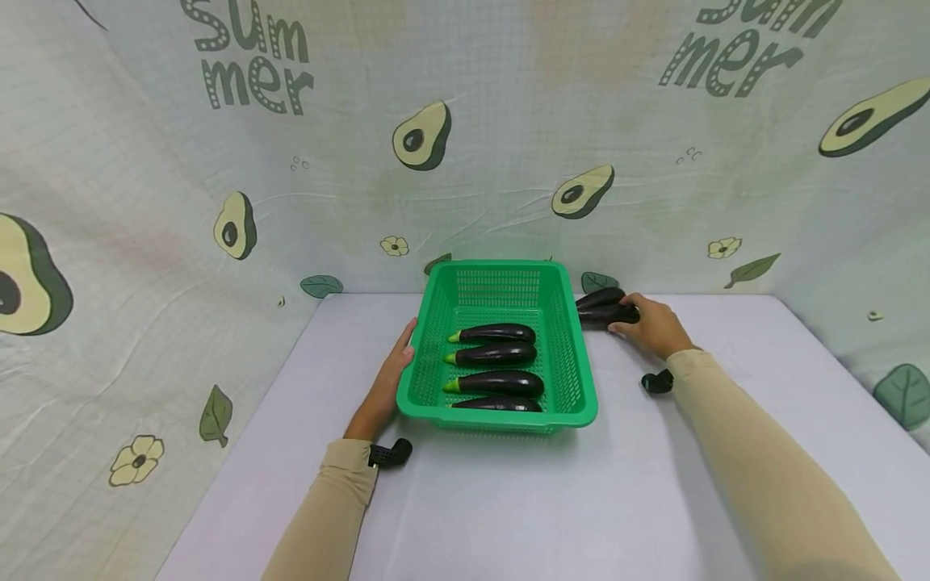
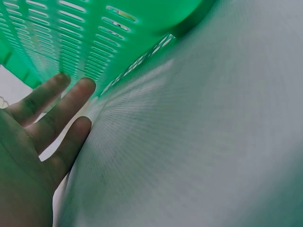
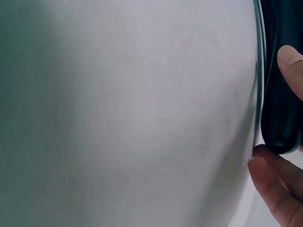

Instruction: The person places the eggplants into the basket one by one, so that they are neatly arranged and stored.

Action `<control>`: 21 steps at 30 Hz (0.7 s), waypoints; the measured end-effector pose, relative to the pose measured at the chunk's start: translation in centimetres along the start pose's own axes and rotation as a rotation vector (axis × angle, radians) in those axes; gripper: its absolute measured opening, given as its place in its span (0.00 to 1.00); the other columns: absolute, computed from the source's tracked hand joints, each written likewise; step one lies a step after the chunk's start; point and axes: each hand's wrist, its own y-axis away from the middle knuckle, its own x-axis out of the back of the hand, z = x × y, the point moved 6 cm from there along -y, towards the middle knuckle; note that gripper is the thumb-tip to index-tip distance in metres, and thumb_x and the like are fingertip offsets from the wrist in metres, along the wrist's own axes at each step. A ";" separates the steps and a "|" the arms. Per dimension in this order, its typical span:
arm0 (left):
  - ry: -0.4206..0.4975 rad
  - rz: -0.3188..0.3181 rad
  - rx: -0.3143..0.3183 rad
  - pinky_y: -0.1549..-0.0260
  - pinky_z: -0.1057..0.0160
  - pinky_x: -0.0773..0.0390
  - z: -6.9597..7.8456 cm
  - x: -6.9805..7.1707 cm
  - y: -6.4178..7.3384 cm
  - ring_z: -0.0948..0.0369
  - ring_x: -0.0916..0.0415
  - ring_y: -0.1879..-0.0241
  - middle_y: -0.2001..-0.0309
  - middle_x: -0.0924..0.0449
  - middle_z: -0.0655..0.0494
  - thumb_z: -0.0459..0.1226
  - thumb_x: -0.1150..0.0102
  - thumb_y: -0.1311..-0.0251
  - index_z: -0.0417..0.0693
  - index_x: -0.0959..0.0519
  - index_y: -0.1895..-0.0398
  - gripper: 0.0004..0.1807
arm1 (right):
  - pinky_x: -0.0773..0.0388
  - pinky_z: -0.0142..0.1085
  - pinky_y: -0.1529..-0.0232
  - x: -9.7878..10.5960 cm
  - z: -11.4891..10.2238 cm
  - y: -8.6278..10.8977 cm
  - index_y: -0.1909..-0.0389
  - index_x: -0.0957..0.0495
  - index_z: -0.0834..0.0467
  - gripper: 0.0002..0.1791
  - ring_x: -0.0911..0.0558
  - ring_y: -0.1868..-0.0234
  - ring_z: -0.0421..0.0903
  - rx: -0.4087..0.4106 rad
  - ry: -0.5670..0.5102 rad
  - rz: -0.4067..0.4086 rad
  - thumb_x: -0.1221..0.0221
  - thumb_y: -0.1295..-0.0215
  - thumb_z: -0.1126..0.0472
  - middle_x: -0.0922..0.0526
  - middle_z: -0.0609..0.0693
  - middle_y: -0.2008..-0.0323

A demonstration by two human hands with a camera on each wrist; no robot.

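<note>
Several dark purple eggplants (image 1: 501, 382) with green stem ends lie side by side in a green plastic basket (image 1: 584, 395). My left hand (image 1: 389, 375) is at the basket's left side; in the left wrist view its fingers are spread and nearly straight beside the slotted wall. Past the basket's right side, my right hand (image 1: 656, 324) holds the rounded end of an eggplant (image 1: 617, 314). In the right wrist view the thumb (image 3: 291, 66) lies on this eggplant, with fingertips by its end. Another eggplant (image 1: 601, 298) lies just behind it. The basket hides the left ends of both.
The basket stands on a white-covered table (image 1: 508, 508). Behind the table hangs a pale cloth (image 1: 494, 218) printed with avocados, leaves and lettering. A small black wrist camera (image 1: 391, 453) sits at the left wrist, another black camera (image 1: 657, 382) at the right.
</note>
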 end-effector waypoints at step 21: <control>0.014 0.000 -0.008 0.29 0.44 0.59 0.0 0.0 0.1 0.52 0.64 0.22 0.20 0.62 0.48 0.40 0.71 0.21 0.46 0.60 0.18 0.32 | 0.35 0.64 0.41 0.8 1.1 1.4 0.38 0.29 0.64 0.38 0.29 0.39 0.70 -0.070 -0.098 0.133 0.34 0.36 0.40 0.26 0.71 0.40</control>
